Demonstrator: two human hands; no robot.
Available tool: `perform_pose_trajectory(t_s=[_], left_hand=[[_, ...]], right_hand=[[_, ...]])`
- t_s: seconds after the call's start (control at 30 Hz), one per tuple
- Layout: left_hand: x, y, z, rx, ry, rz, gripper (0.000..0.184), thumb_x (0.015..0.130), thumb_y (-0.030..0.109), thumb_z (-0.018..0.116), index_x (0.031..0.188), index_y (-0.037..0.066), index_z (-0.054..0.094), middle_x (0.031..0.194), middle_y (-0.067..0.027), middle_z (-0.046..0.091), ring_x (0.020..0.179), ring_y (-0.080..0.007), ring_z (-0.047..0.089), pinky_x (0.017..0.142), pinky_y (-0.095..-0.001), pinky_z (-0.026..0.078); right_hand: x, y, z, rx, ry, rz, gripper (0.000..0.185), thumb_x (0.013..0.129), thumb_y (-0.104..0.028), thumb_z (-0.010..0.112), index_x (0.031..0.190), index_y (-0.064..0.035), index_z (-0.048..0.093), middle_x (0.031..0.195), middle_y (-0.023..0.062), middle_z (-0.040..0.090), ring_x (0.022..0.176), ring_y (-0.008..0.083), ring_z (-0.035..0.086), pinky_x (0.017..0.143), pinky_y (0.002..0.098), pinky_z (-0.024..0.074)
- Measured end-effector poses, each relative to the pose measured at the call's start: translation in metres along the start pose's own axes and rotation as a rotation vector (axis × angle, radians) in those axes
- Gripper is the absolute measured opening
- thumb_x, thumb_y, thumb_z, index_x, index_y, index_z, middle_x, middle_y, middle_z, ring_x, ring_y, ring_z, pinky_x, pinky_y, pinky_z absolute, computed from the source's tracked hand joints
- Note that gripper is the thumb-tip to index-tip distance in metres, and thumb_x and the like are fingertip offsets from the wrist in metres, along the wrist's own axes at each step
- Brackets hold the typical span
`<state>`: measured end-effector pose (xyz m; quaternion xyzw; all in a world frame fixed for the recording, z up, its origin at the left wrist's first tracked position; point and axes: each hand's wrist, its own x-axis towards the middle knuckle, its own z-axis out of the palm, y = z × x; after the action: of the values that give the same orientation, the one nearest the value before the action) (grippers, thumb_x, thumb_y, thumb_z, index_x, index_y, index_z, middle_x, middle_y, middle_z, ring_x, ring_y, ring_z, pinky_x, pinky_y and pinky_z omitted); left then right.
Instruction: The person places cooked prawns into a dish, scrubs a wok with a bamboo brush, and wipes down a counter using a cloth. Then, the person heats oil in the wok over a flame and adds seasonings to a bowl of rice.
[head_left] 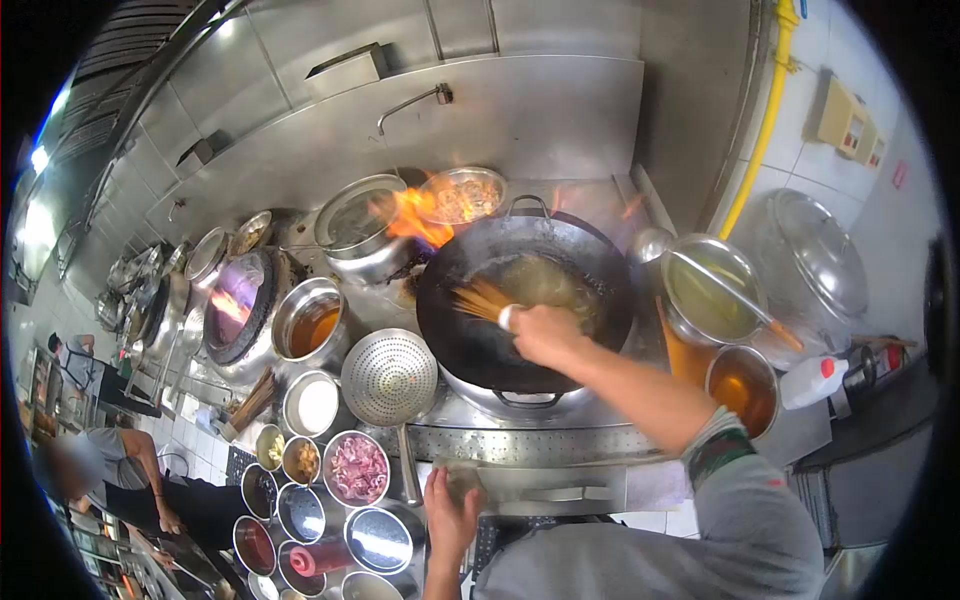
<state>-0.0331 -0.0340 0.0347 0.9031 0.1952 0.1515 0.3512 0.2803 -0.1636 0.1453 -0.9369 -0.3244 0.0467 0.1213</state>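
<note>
My right hand (548,337) is closed around a bamboo wok brush (484,300), near its white-banded end. The bristles spread over the left inside wall of the large black wok (460,345), which holds some cloudy liquid. Flames (425,217) rise behind the wok's left rim. My left hand (452,512) is low in the view by the counter's front edge, its fingers apart and holding nothing I can see. Just above it is the handle of a perforated strainer (388,375), whose bowl lies left of the wok.
To the right are a pot of pale liquid (705,290) with a ladle (735,297) across it and an amber-liquid pot (742,390). On the left stand a bowl of raw sliced meat (357,468), several seasoning pots and a lit burner (238,300). Another person (130,480) works at far left.
</note>
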Motion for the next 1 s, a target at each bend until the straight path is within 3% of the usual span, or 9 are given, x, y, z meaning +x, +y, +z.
perform_pose_trajectory(t_s=[0.2, 0.3, 0.37, 0.5, 0.63, 0.77, 0.8, 0.9, 1.0], left_hand=[[-0.008, -0.029, 0.019, -0.049, 0.101, -0.130, 0.072, 0.086, 0.024, 0.070, 0.141, -0.007, 0.035, 0.142, -0.0318, 0.039, 0.132, -0.0450, 0.039, 0.111, -0.0457, 0.033], [-0.004, -0.041, 0.028, -0.174, 0.066, -0.383, 0.072, 0.086, 0.030, 0.070, 0.139, -0.008, 0.038, 0.137, -0.0322, 0.046, 0.127, -0.0417, 0.047, 0.108, -0.0418, 0.036], [0.002, -0.049, 0.025, -0.260, -0.020, -0.442, 0.076, 0.083, 0.034, 0.073, 0.137, -0.009, 0.041, 0.129, -0.0311, 0.054, 0.121, -0.0386, 0.054, 0.103, -0.0393, 0.041], [0.013, -0.049, 0.005, -0.307, -0.176, -0.582, 0.081, 0.075, 0.039, 0.080, 0.130, -0.011, 0.048, 0.115, -0.0284, 0.064, 0.108, -0.0349, 0.063, 0.093, -0.0373, 0.049], [0.005, -0.077, 0.032, -0.347, -0.149, -0.520, 0.082, 0.070, 0.039, 0.082, 0.126, -0.012, 0.051, 0.110, -0.0275, 0.066, 0.102, -0.0338, 0.066, 0.089, -0.0380, 0.051], [-0.007, -0.062, 0.015, -0.262, -0.111, -0.662, 0.084, 0.065, 0.038, 0.084, 0.123, -0.014, 0.053, 0.108, -0.0284, 0.066, 0.102, -0.0350, 0.066, 0.089, -0.0391, 0.051], [-0.025, -0.089, 0.024, -0.343, -0.143, -0.608, 0.081, 0.072, 0.048, 0.078, 0.126, -0.007, 0.054, 0.113, -0.0237, 0.066, 0.106, -0.0371, 0.063, 0.092, -0.0421, 0.050], [-0.030, -0.031, 0.007, -1.281, 0.008, -0.751, 0.056, 0.082, 0.026, 0.075, 0.124, -0.005, 0.056, 0.109, -0.0165, 0.067, 0.104, -0.0295, 0.064, 0.088, -0.0401, 0.052], [-0.026, -0.028, 0.014, -1.838, -0.133, -0.799, 0.060, 0.087, 0.048, 0.064, 0.129, 0.007, 0.054, 0.120, -0.0134, 0.061, 0.109, -0.0333, 0.060, 0.095, -0.0514, 0.048]], right_hand=[[-0.089, 0.038, -0.091, -0.143, -0.245, -0.026, 0.022, 0.083, -0.015, 0.056, 0.101, -0.0078, 0.068, 0.089, 0.0205, 0.070, 0.085, 0.0366, 0.070, 0.075, 0.0491, 0.0543], [-0.066, 0.062, -0.082, -0.325, -0.237, 0.220, 0.019, 0.080, -0.013, 0.059, 0.092, -0.0050, 0.072, 0.088, 0.0187, 0.071, 0.084, 0.0350, 0.071, 0.073, 0.0462, 0.0561], [-0.042, 0.074, -0.050, -0.353, 0.006, 0.215, 0.016, 0.080, -0.013, 0.060, 0.084, -0.0055, 0.074, 0.087, 0.0186, 0.072, 0.083, 0.0343, 0.071, 0.072, 0.0451, 0.0563], [-0.052, 0.078, -0.103, -0.375, -0.281, 0.135, 0.018, 0.080, -0.012, 0.060, 0.090, -0.0052, 0.073, 0.093, 0.0193, 0.071, 0.086, 0.0338, 0.071, 0.074, 0.0447, 0.0564], [-0.010, 0.088, -0.050, -0.366, -0.004, 0.255, 0.018, 0.080, -0.011, 0.061, 0.091, -0.0074, 0.074, 0.091, 0.0160, 0.072, 0.087, 0.0329, 0.071, 0.075, 0.0442, 0.0564], [-0.008, 0.088, -0.085, -0.337, -0.258, 0.142, 0.018, 0.079, -0.015, 0.063, 0.092, -0.0113, 0.074, 0.094, 0.0139, 0.072, 0.091, 0.0318, 0.070, 0.078, 0.0444, 0.0555], [-0.003, 0.111, -0.090, -0.290, -0.317, 0.153, 0.019, 0.078, -0.017, 0.064, 0.092, -0.0103, 0.074, 0.095, 0.0149, 0.072, 0.093, 0.0319, 0.070, 0.079, 0.0451, 0.0549], [0.018, 0.126, -0.057, -0.282, -0.091, 0.204, 0.020, 0.079, -0.016, 0.061, 0.095, -0.0096, 0.072, 0.096, 0.0156, 0.072, 0.091, 0.0324, 0.070, 0.078, 0.0457, 0.0551], [0.024, 0.117, -0.031, -0.168, -0.052, 0.128, 0.027, 0.079, -0.020, 0.065, 0.105, -0.0170, 0.070, 0.096, 0.0177, 0.070, 0.090, 0.0368, 0.068, 0.078, 0.0496, 0.0533]])
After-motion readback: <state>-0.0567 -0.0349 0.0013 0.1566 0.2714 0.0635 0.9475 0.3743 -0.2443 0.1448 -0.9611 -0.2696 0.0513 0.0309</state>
